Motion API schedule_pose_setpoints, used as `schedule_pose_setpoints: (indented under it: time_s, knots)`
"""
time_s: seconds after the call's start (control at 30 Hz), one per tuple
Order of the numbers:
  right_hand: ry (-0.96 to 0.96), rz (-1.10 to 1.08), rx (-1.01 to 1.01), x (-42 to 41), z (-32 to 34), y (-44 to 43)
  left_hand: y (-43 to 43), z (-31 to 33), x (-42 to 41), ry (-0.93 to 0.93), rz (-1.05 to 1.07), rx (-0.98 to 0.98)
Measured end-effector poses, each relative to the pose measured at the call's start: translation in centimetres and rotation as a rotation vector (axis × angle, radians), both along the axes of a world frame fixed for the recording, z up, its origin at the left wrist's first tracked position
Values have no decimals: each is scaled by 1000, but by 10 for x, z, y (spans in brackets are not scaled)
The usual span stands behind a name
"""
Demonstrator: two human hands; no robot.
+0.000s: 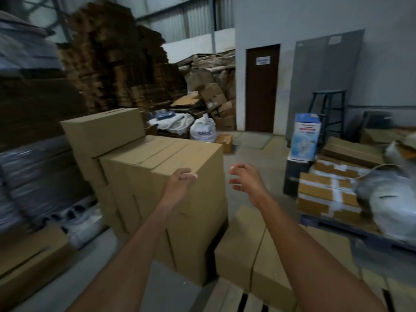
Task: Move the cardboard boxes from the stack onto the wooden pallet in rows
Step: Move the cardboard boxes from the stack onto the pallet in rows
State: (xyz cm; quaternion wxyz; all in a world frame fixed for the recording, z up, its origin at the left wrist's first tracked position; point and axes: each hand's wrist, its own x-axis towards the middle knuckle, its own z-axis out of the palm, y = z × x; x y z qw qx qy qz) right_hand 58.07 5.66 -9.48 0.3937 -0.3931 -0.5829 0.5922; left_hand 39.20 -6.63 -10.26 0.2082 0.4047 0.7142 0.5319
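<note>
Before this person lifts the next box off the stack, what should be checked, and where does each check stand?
1. Left hand on top box: cannot tell; its fingers are at the near top edge, blurred.
2. Right hand on it: not ok; open in the air beside its corner.
3. Top box unobstructed: ok; nothing lies on it.
4. Room on wooden pallet: ok; bare slats show before the placed boxes.

Stacked boxes [162,167]: matt brown cardboard. Pallet [229,298]: pale bare wood. Floor [247,145]: dull grey concrete.
</note>
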Motion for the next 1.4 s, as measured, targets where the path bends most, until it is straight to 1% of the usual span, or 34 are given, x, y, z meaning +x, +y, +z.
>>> schedule_pose_setpoints:
  time_s: [0.13, 0.27, 0.4, 0.57, 0.7, 0.8, 0.93, 1.0, 1.2, 1.4]
  knots:
    - [-20, 58, 16, -84, -1, -64, -84, -4, -80, -3, 75, 39]
    - [-42, 113, 13, -152, -12, -113, -145, -14, -139, -15, 127, 6]
    - [-35, 161, 32, -211, -15, -144, -180, -16, -187, -47, 169, 15]
    - [-31, 238, 36, -291, -26, -157, -201, -27, -254, -71, 233, 31]
    - [-22, 285, 44, -365, -38, -149, -198, -39, -320, -81, 301, 19]
    - [-5, 304, 13, -429, -49, -132, -186, -50, -375, -88, 320, 14]
    - [14, 336, -35, -525, -57, -105, -156, -55, -468, -77, 339, -19]
    - [1, 341, -39, -570, -51, -88, -138, -47, -514, -69, 359, -38]
    - [18, 360, -6, -704, -18, -45, -94, -3, -643, -1, 385, -19]
    - [42, 390, 27, -827, -3, -18, -58, 16, -771, 65, 366, 22]
